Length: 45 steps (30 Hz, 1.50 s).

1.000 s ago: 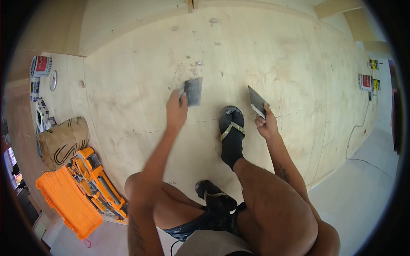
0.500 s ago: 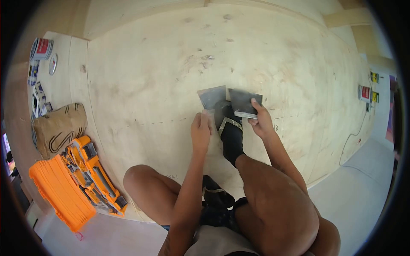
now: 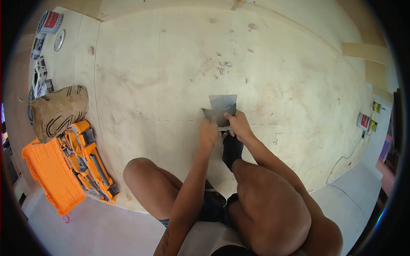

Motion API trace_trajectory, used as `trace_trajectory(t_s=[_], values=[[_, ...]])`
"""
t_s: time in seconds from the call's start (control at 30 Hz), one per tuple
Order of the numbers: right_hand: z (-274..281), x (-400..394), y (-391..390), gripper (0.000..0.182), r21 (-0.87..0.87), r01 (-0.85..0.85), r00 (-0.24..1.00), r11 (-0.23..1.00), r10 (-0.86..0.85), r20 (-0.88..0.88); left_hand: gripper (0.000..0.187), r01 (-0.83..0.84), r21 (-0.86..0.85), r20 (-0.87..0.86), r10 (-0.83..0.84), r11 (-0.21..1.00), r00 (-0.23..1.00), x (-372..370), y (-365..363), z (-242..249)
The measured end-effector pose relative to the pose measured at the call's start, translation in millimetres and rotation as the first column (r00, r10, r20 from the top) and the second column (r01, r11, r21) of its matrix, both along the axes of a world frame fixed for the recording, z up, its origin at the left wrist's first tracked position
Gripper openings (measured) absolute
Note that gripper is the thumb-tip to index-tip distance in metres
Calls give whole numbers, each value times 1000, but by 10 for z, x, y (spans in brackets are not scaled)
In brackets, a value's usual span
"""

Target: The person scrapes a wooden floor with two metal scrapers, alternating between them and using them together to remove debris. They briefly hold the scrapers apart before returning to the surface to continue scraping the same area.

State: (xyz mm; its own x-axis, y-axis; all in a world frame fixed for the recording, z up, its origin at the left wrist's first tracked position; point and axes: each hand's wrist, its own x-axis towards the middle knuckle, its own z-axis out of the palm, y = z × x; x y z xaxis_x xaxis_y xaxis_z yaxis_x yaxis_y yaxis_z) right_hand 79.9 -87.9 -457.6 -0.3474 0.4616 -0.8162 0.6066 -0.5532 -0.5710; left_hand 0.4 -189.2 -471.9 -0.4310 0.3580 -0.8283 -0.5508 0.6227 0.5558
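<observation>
My left hand [image 3: 209,131] is closed around the lower part of one flat scraper, like a putty knife. My right hand [image 3: 239,126] grips a second, dark flat scraper [image 3: 220,117] with a pale strip along its lower edge, its thumb pressed on the face. A grey metal blade [image 3: 223,100] stands out beyond the dark one. The two tools overlap between my hands, so which edge belongs to which is hard to make out. Just beneath them is my black-socked foot [image 3: 232,149], on the wooden board [image 3: 149,85].
Pale crumbs [image 3: 224,65] lie on the board ahead. At left are an open orange toolbox [image 3: 94,160], a brown paper bag [image 3: 62,109], a can [image 3: 50,22] and its round lid [image 3: 60,40]. Another can [image 3: 363,121] and a cable [image 3: 341,158] are at right.
The two scrapers, held apart before, are now brought together and overlap. My right hand has moved left, close beside my left hand. The camera view has shifted slightly.
</observation>
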Motion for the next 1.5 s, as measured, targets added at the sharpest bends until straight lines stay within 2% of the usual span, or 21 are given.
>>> trace_trajectory(t_s=[0.07,0.13,0.23,0.37,0.47,0.53,0.63,0.73,0.77,0.8,0.83,0.9,0.93,0.97,1.03,1.07,1.13,1.17,1.23,1.33,1.5], values=[[-35,-41,-49,23,-44,95,995,995,-94,12,28,54,-56,-74,-58,997,996,15,-32,-191],[-96,-259,66,24,101,130,990,986,-135,46,29,122,21,-394,-104,992,913,-121,58,-470],[-155,-252,176,25,-59,159,984,985,-163,-66,29,213,-30,-366,-209,977,907,-287,174,-422],[-74,-154,-11,22,5,111,992,994,-111,52,29,121,-32,-340,-125,992,932,-132,28,-272],[-51,-108,-75,22,-14,106,993,994,-105,46,28,124,-58,-184,-133,991,974,-11,-108,-265],[-127,-172,17,22,3,104,993,995,-104,57,27,162,-56,-499,-168,985,850,-21,-51,-569],[-182,-345,136,26,57,97,995,994,-97,6,26,167,-44,-386,-171,985,906,-313,183,-442],[-300,-433,77,29,185,119,993,975,-112,-47,33,110,24,-383,-92,994,919,-359,240,-269],[-490,-483,99,30,484,90,993,871,-42,-109,33,106,25,-388,-88,994,918,-373,252,-282],[-599,-531,156,31,739,84,987,669,45,-153,30,86,23,-447,-67,996,892,-421,321,-331],[-492,-659,367,31,758,95,982,645,62,-176,27,59,44,-518,-28,997,855,-541,494,-407],[-166,-463,288,33,215,5,1000,977,-1,-17,29,98,94,-427,-49,991,903,-396,187,-415],[-129,-317,227,33,99,-85,995,991,80,54,31,126,-9,-281,-123,992,952,-252,-4,-302],[-80,-264,207,33,122,-96,995,988,93,32,32,144,-69,-169,-154,987,974,-285,26,-215],[-48,17,-94,34,-45,-36,999,998,36,13,36,71,-91,-200,-88,993,976,52,-249,-415],[-94,-2,-91,34,-46,-36,999,998,37,15,36,70,-92,-198,-87,993,976,83,-208,-384],[-205,1,-145,31,127,-47,999,991,43,32,36,-124,40,-371,130,991,920,210,-225,-342],[-188,-75,-115,31,113,-46,998,992,40,52,36,-121,25,-353,122,992,928,141,-194,-413],[-84,-318,53,27,176,-45,997,983,32,75,33,84,-40,-354,-92,996,931,-177,-2,-547],[-50,-292,116,27,55,-46,997,997,42,61,32,66,-49,-288,-78,997,954,-214,60,-327],[-67,-179,-48,24,25,-44,999,999,43,29,32,33,-10,-355,-35,999,934,19,-181,-505]])
